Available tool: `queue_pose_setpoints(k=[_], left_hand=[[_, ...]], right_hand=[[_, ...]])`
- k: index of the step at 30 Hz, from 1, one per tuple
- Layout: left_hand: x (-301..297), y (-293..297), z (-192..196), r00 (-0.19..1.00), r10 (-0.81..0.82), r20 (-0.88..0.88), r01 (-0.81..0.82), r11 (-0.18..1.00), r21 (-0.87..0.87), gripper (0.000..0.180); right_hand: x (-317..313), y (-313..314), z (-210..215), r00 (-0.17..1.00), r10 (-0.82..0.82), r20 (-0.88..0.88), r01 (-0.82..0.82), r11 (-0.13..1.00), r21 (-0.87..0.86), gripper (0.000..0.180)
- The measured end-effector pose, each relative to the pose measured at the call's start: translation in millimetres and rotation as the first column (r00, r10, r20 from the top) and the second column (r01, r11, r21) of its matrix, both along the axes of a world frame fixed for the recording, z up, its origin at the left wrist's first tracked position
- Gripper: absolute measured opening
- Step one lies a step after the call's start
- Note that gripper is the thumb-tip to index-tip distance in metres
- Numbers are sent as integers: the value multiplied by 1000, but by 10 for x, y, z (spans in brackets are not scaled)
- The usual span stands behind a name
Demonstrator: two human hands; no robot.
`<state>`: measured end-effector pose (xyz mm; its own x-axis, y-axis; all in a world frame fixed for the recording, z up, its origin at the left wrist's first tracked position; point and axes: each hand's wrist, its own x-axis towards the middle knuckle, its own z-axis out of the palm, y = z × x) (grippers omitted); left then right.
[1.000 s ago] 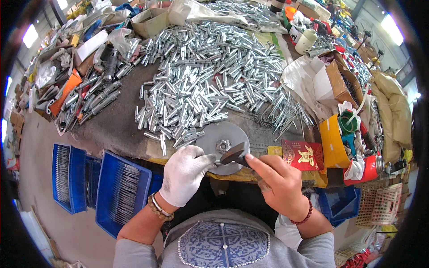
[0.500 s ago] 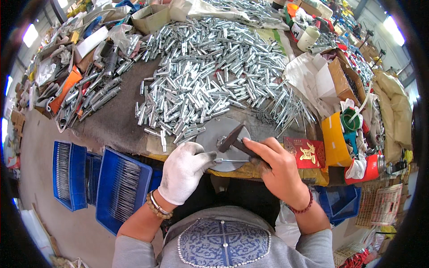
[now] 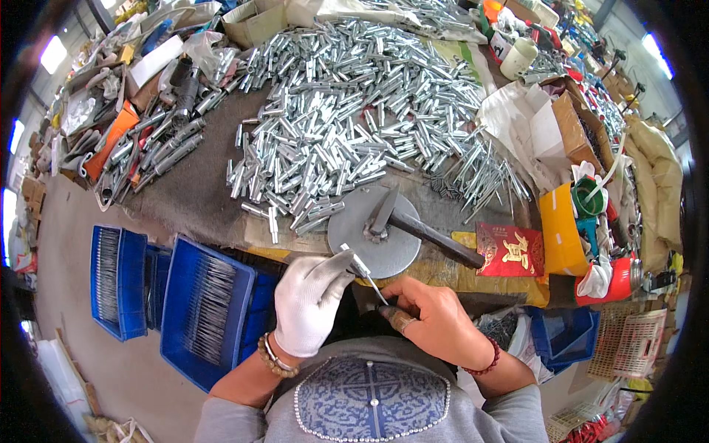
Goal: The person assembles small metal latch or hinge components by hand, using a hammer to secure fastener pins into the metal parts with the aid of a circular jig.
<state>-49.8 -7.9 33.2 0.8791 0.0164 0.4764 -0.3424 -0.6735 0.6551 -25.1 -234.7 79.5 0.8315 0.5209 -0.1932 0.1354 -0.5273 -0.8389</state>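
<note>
Workbench [image 3: 199,199] carries a big heap of zinc sleeves [image 3: 347,111]. At its near edge sits the round steel plate [image 3: 369,236], hammer [image 3: 413,225] lying on it, nobody holding it. I read this as the fit-up step: pin [image 3: 374,286] going into one small sleeve [image 3: 356,263]. Gloved left hand [image 3: 310,299] is curled, pinching that sleeve by the fingertips just below the plate. Bare right hand [image 3: 436,317] is nearly closed, thumb and forefinger on the pin. The join needs straight alignment, both wrists steady
</note>
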Motion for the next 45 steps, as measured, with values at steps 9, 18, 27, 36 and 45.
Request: queue_pose_setpoints(k=[9, 18, 27, 36, 45], left_hand=[[-226, -125, 27, 778, -238, -582, -303, 669, -679, 67], [-296, 160, 4, 889, -135, -438, -308, 531, -789, 66], [-841, 1675, -1121, 593, 383, -708, -805, 295, -515, 52], [-777, 3076, -2597, 393, 576, -717, -919, 252, -302, 48], [-304, 3302, -2925, 271, 731, -626, -937, 349, 2, 44]], right_hand=[[-197, 112, -89, 982, -46, -185, 66, 993, 102, 32], [-209, 277, -94, 993, -41, 113, 31, 995, 91, 48], [117, -76, -633, 522, -124, 844, 229, 973, 1, 52], [99, -79, -715, 530, -128, 838, 260, 965, -18, 58], [64, -83, -655, 528, -160, 834, 295, 956, -4, 61]])
